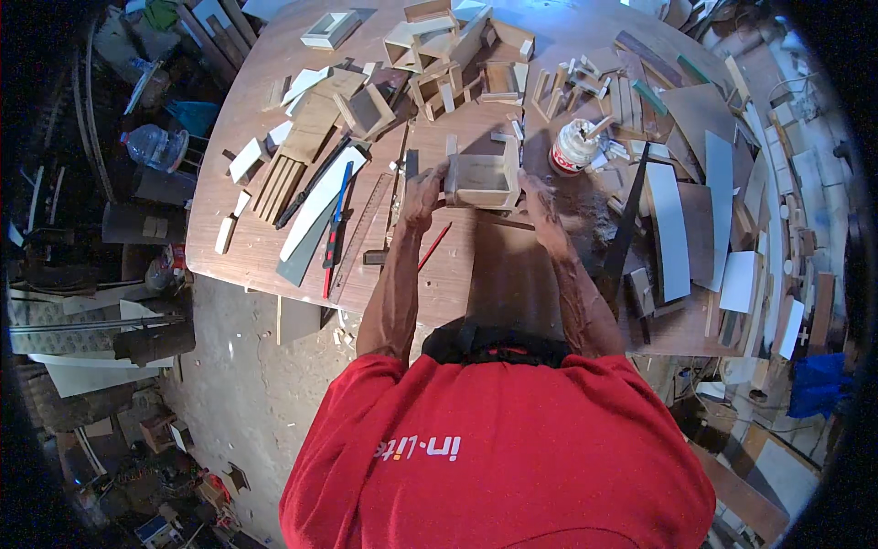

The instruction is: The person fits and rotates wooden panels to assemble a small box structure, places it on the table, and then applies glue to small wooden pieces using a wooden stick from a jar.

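Observation:
Between my two hands I hold a small wooden box [482,172] with upright side posts, above the table. My left hand [426,190] is closed on its left side, and my right hand [537,195] is closed on its right side. Parts of the fingers are hidden behind the box. To the right stands a white glue jar [573,149] with a stick in its open top. A red pencil [435,247] lies beside my left forearm. Further left are a long ruler [362,233] and a thin blue and red tool [337,229].
Several small wooden boxes [425,41] are grouped at the far side of the table [238,206]. Wood offcuts and white strips [669,233] lie on the right, with a long dark strip [629,215] among them. Stacked brown slats [279,190] sit on the left.

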`<action>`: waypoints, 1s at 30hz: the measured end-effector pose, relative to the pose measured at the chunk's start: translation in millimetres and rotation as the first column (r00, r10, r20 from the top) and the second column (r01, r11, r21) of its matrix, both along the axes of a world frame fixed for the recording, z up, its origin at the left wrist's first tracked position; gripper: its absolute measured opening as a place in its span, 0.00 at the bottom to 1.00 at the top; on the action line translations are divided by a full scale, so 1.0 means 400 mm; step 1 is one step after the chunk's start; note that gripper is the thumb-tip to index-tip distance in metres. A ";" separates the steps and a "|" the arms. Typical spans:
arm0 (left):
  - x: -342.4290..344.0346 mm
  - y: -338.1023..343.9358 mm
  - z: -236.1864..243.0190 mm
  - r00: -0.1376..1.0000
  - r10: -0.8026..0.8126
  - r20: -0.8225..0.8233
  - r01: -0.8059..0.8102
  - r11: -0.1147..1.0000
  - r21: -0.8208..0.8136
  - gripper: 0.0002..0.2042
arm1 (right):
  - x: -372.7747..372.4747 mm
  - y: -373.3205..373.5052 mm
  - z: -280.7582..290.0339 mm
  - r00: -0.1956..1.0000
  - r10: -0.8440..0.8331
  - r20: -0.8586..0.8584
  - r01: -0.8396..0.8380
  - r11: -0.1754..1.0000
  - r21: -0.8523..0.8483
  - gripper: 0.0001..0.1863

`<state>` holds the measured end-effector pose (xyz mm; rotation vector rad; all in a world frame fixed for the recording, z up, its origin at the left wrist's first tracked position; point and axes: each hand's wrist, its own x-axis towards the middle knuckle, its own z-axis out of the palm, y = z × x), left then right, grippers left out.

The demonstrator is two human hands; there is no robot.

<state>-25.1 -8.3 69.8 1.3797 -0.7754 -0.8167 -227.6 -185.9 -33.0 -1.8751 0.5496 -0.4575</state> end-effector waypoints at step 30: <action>-0.118 0.082 0.280 0.958 -0.258 -0.128 0.241 0.961 -0.132 0.45 | -0.184 0.109 0.408 0.985 -0.069 0.158 -0.011 0.890 0.455 0.39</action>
